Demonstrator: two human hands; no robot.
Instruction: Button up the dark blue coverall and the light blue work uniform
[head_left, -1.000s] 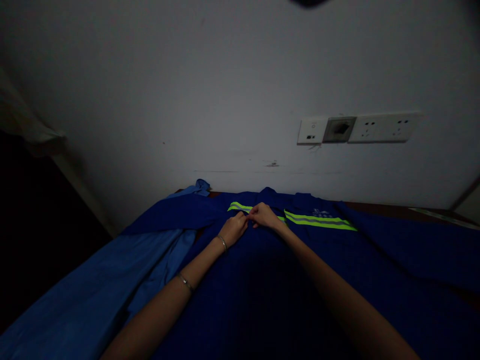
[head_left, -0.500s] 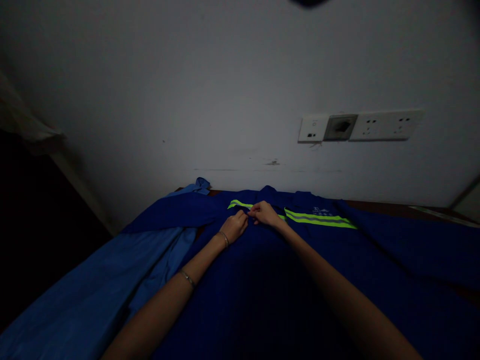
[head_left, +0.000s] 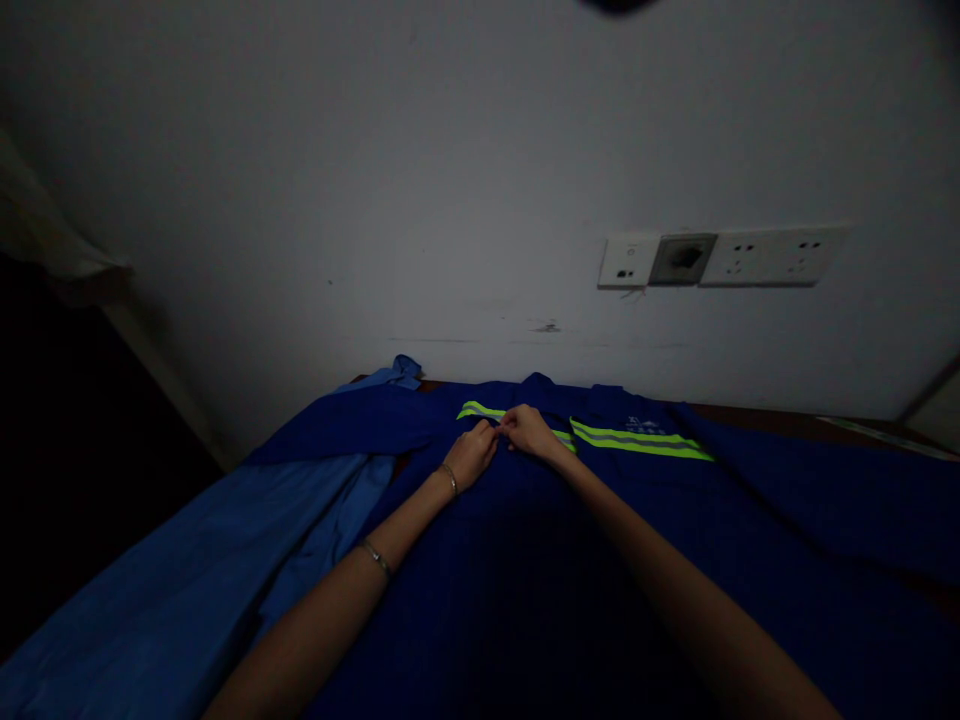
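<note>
A dark blue work jacket (head_left: 570,560) with yellow-green reflective stripes (head_left: 637,440) lies spread flat in front of me, collar toward the wall. My left hand (head_left: 471,452) and my right hand (head_left: 529,430) meet at the jacket's front opening, at chest height between the stripes. Both pinch the cloth there with closed fingers, fingertips nearly touching. What lies between the fingertips is too small to make out. Two thin bracelets sit on my left forearm.
A lighter blue garment (head_left: 202,570) lies beside the jacket on the left, running to the near left corner. A white wall rises just behind, with a row of sockets (head_left: 720,258) at the right. Dark floor shows at the far left.
</note>
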